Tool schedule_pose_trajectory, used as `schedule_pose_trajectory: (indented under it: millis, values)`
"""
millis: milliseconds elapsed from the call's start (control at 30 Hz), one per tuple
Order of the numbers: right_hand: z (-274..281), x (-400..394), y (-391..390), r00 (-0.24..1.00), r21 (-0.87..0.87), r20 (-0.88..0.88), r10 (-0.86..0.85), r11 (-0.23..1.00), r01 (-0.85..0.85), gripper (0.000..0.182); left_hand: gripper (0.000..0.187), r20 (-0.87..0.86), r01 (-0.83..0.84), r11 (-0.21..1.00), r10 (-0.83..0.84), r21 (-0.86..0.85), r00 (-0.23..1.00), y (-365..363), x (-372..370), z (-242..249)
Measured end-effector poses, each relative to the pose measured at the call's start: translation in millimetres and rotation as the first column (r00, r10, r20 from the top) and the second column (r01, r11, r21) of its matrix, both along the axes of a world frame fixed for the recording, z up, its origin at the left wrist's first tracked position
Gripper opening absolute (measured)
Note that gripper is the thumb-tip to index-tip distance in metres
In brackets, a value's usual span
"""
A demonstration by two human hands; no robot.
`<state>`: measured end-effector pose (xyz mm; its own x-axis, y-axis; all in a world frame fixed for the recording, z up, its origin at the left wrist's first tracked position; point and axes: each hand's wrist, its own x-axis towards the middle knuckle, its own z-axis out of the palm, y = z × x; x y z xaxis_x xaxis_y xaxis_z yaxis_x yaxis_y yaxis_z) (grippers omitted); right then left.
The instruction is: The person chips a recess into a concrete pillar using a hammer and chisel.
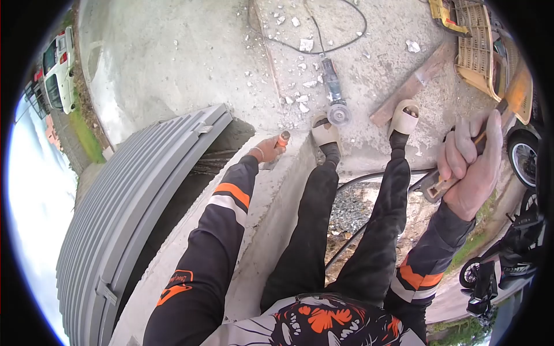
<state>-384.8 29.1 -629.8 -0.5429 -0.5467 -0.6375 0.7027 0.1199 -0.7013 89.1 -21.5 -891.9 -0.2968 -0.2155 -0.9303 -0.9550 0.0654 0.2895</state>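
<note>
Nearest the camera, the right grip (470,161) is raised, its fingers curled round what looks like a hammer (435,187); blur and the palm hide part of that tool. Lower, across the body, the left grip (268,150) is closed around an orange-handled tool, probably a chisel (283,138), just above the pale concrete wall (254,230). Its butt end points up past the fingers; whether its far end touches the concrete, I cannot tell.

Good handling here, I judge, means a steady, firm left grip held below the butt end, with the tip seated before any blow. The right grip would best swing squarely in line with the shaft, lightly at first, eyes on the butt end. A glancing blow could catch the knuckles, and chips could fly, so eye protection is wise.

By count: two hands, one holding each tool. Ahead and to the right of the left grip lie one angle grinder (332,83) and one black cord (365,20). Two sandals (326,134) stand between the grips, slightly ahead. One wooden plank (416,81) lies ahead and to the left of the right grip; one yellowish crate (476,49) is beyond it. One grey ribbed panel structure (133,207) stands left of the left grip. Rubble (306,44) pieces are too many to count.
</note>
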Motion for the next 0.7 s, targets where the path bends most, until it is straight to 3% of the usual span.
schedule_pose_trajectory:
  millis: [33,133,167,200,233,267,333,367,400,467,533,567,633,700]
  values:
    - [2,-7,-11,0.997,-0.142,-0.043,-0.064,0.988,0.057,0.04,0.038,0.008,-0.008,1.0,0.008,-0.004,1.0,0,0,1]
    - [-15,36,-41,0.973,-0.186,-0.079,-0.217,0.962,0.199,0.042,0.04,-0.003,0.008,1.0,-0.008,-0.017,1.0,3,7,-7]
    - [-46,80,-22,0.983,-0.076,-0.125,-0.133,0.989,0.125,0.043,0.039,-0.012,0.012,1.0,-0.013,-0.026,1.0,3,7,-6]
    - [-81,148,13,0.999,0.117,0.04,-0.02,0.993,0.015,0.04,0.038,-0.026,0.015,0.999,-0.016,-0.038,1.0,0,4,-6]
    - [-117,213,65,0.902,0.377,0.024,0.43,0.832,-0.407,0.033,0.037,-0.035,0.02,0.999,-0.022,-0.038,0.999,4,4,-4]
    - [-152,276,114,0.57,0.541,0.077,0.818,0.446,-0.713,0.034,0.037,-0.049,-0.015,1.0,0.015,-0.011,0.999,11,6,-7]
    - [-153,280,124,0.487,0.329,0.488,0.725,0.364,-0.871,0.022,0.038,-0.069,-0.08,0.997,0.081,0.02,0.994,9,19,-20]
    - [-130,236,106,0.559,0.252,0.593,0.58,0.525,-0.813,0.021,0.037,0.05,0.031,0.999,-0.029,-0.021,0.998,2,-2,-3]
    - [-103,189,86,0.592,0.203,0.692,0.413,0.675,-0.709,0.021,0.037,0.024,0.026,1.0,-0.026,0.0,0.999,9,-2,-7]
    - [-71,114,47,0.757,0.257,0.565,0.33,0.801,-0.541,0.024,0.036,-0.018,0.012,1.0,-0.012,0.004,1.0,5,6,-13]
    - [-40,52,11,0.949,0.18,0.274,0.154,0.962,-0.208,0.026,0.036,-0.036,0.052,0.999,-0.052,-0.016,0.998,3,3,-9]
    - [-34,28,-6,0.995,-0.006,0.067,0.069,0.998,-0.069,0.029,0.036,-0.038,0.046,0.999,-0.046,-0.008,0.998,5,5,-11]
    - [-43,-3,-36,0.974,-0.282,-0.147,-0.175,0.951,0.128,0.027,0.037,-0.065,-0.006,0.999,0.008,0.034,0.998,6,6,-10]
    - [-57,47,-32,0.944,-0.175,-0.241,-0.223,0.967,0.184,0.023,0.037,-0.034,0.02,0.999,-0.019,0.026,0.999,3,1,0]
